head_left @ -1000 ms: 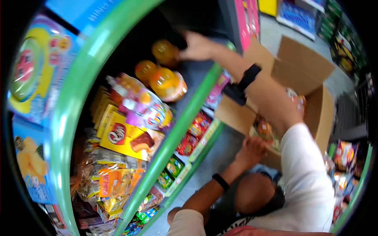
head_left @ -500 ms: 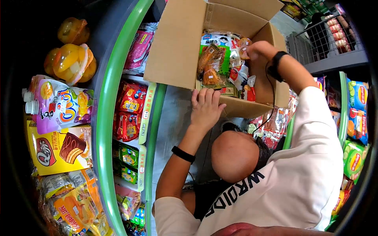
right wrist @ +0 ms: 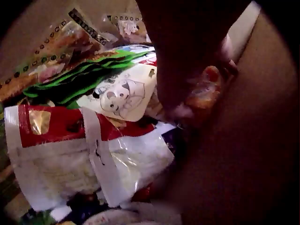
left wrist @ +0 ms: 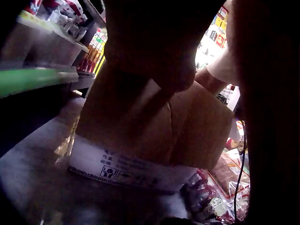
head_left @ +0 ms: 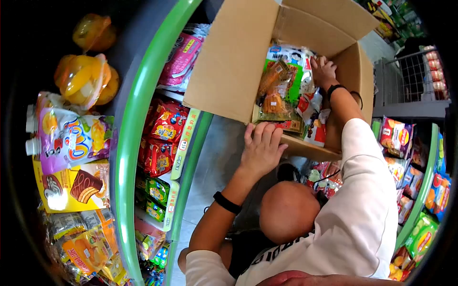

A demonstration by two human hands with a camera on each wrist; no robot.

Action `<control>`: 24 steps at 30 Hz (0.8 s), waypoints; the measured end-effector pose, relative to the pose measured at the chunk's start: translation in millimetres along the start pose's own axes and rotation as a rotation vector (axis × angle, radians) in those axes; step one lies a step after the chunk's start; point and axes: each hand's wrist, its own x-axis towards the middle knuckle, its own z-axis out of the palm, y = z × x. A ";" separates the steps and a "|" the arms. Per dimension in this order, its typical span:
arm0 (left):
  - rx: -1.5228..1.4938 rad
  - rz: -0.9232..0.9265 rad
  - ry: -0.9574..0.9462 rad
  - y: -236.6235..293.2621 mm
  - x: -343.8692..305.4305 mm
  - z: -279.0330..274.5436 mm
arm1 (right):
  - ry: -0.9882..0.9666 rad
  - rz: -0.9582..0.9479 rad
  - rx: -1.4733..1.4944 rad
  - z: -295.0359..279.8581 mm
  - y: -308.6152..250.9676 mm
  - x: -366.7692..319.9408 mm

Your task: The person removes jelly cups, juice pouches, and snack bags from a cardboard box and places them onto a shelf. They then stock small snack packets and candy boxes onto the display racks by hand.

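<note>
Inside the open cardboard box point(head_left: 229, 62), the right hand point(head_left: 324, 74) reaches down along the right side, beside several snack packets point(head_left: 281, 90). In the right wrist view, the dark right hand point(right wrist: 192, 61) has its thumb and fingers around a shiny orange wrapped item point(right wrist: 205, 96), partly hidden. A red-and-white packet point(right wrist: 61, 159) and green packets point(right wrist: 79, 82) lie near it. The left hand point(head_left: 262, 148) rests with its fingertips at the box's near rim, fingers extended. It shows only as a dark shape point(left wrist: 150, 47) over the box side point(left wrist: 126, 117) in the left wrist view.
A green-edged shelf point(head_left: 136, 109) on the left holds fruit cups point(head_left: 83, 78), a purple pouch point(head_left: 74, 138) and a yellow box point(head_left: 71, 186). Lower shelves carry red packets point(head_left: 169, 121). Snack racks point(head_left: 420, 190) and a wire basket point(head_left: 410, 78) stand at the right.
The right hand went from the fruit cups on the shelf to the box, then deeper among the packets. The left hand moved onto the near rim. The head view swung toward the box.
</note>
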 end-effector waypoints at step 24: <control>0.012 0.019 0.048 -4.3 -0.2 9.1 | -0.007 -0.179 -0.075 18.4 4.9 3.2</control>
